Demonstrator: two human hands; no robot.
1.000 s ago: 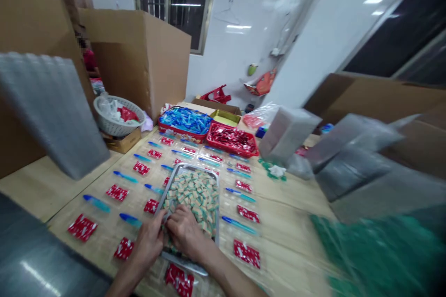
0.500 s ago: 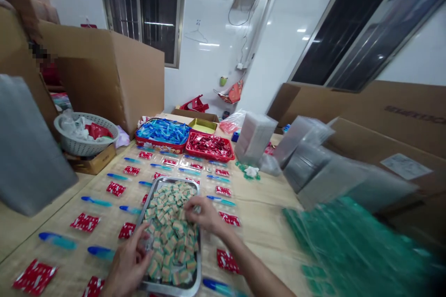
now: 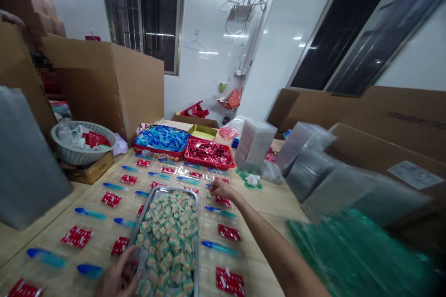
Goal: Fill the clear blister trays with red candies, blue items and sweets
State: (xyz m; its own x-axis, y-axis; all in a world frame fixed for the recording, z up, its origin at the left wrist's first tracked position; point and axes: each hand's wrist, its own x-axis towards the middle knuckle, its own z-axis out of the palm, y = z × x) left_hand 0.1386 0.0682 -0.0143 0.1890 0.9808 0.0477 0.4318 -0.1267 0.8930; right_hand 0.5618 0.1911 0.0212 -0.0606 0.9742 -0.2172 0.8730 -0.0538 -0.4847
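The small two-tone pieces (image 3: 170, 227) lie heaped loose in a shallow metal tray (image 3: 197, 236) on the table (image 3: 270, 206). Each piece is probably light and slightly soft; grip it lightly across two opposite sides. A smooth surface may let it slip, and hard pressure may dent it. Should the tray need shifting, hold it by opposite rims and keep it level.

Right hand (image 3: 222, 189): beyond the tray's right rim, fingers pinched together, apparently on one piece. Left hand (image 3: 120, 274): at the tray's near left, fingers curled on a clear plastic item (image 3: 142, 259), partly hidden.

Around the metal tray, clear plastic trays (image 3: 187, 172) stand in rows, carrying red packets (image 3: 229, 232) and blue sticks (image 3: 220, 248). Farther out, a red tin (image 3: 158, 152) holds a pile of blue sticks; beside it, a red basket (image 3: 209, 164) holds red packets. At far left, a pale perforated basket (image 3: 81, 157) contains clear plastic and something red.
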